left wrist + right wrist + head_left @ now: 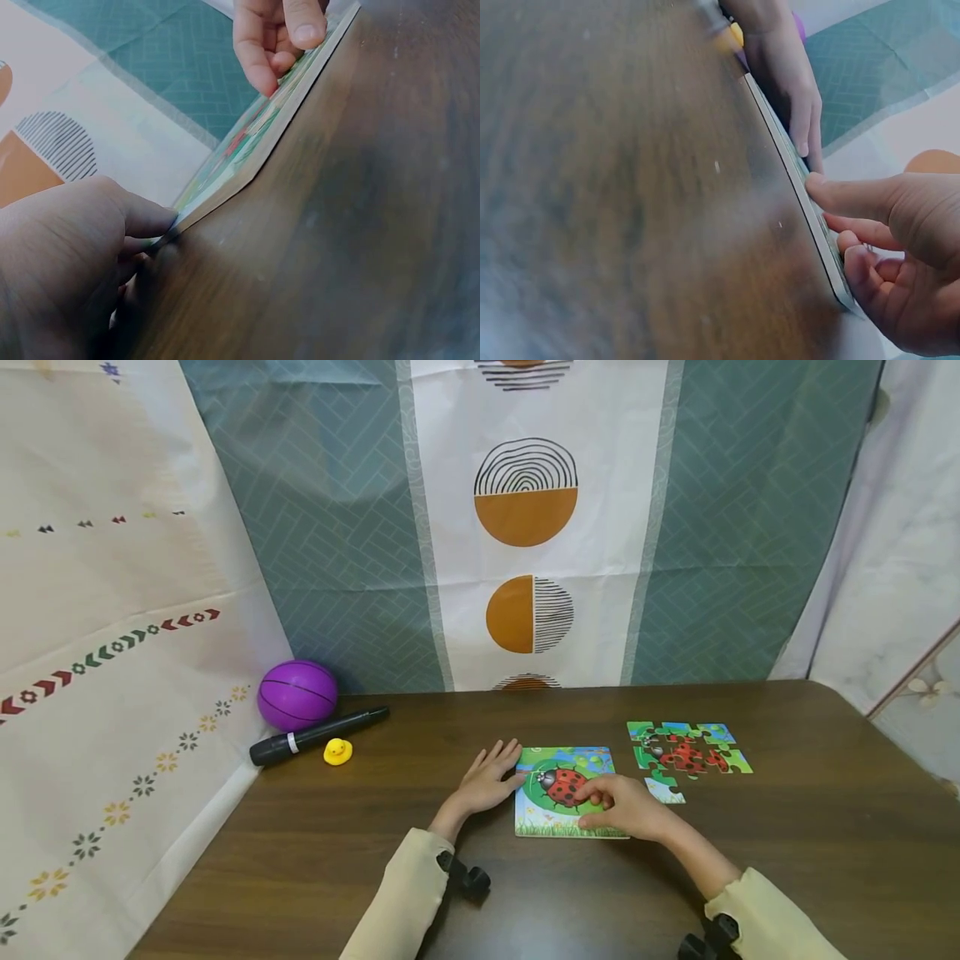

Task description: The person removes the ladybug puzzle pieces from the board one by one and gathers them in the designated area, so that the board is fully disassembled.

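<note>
A square puzzle board (566,760) with a printed ladybug, leaves and grass lies flat on the dark wooden table. At its left edge my left hand (491,778) rests with the fingers extended, and its thumb touches the board's edge in the left wrist view. My right hand (622,806) is over the board's lower right. Its index fingertip reaches the ladybug picture, its thumb lies lower on the board, and the other fingers bend inward. Nothing shows between that thumb (847,195) and index finger. To the right lie jigsaw pieces (686,758) forming part of a ladybug picture.
At the back left sit a purple ball (297,696), a black stick-like cylinder (322,735) with a pale band, and a yellow rubber duck (337,752). A patterned curtain (345,527) hangs behind the table (360,818). Each wrist carries a small black camera.
</note>
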Action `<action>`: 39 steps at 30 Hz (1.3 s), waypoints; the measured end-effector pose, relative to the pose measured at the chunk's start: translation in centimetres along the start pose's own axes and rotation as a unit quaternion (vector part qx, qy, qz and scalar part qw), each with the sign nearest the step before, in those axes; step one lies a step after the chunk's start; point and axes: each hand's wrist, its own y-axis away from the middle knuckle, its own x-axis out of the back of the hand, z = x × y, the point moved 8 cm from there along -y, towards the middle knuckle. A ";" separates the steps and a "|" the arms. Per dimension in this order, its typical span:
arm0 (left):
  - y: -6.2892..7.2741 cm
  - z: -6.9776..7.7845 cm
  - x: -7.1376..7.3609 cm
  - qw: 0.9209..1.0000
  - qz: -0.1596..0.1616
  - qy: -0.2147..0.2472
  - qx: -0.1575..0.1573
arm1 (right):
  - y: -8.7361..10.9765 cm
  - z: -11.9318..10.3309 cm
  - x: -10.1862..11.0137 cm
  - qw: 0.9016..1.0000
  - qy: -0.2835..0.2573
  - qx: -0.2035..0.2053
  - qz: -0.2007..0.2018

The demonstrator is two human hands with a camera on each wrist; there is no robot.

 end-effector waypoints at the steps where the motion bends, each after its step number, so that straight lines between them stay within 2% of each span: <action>1: -0.1 0.1 0.0 1.000 0.000 0.000 0.000 | 0.0 -0.1 0.1 1.000 0.000 -0.001 0.000; 6: -0.2 0.2 0.2 1.000 0.002 0.005 0.001 | -0.1 -0.3 0.2 1.000 0.006 -0.002 -0.004; 12: 0.0 0.1 0.3 1.000 0.005 0.006 0.004 | 0.0 -0.6 -0.2 1.000 -0.010 0.017 -0.019; 19: 0.1 0.0 0.3 1.000 0.009 0.015 0.004 | 0.0 -0.5 -0.4 0.999 -0.025 0.014 -0.027; 35: -0.1 0.2 0.2 1.000 0.011 0.011 0.005 | 0.1 1.0 0.1 0.994 -0.108 -0.021 0.015; 39: 0.0 0.2 0.3 1.000 0.010 0.011 0.003 | 0.2 1.4 0.7 0.989 -0.137 -0.050 0.034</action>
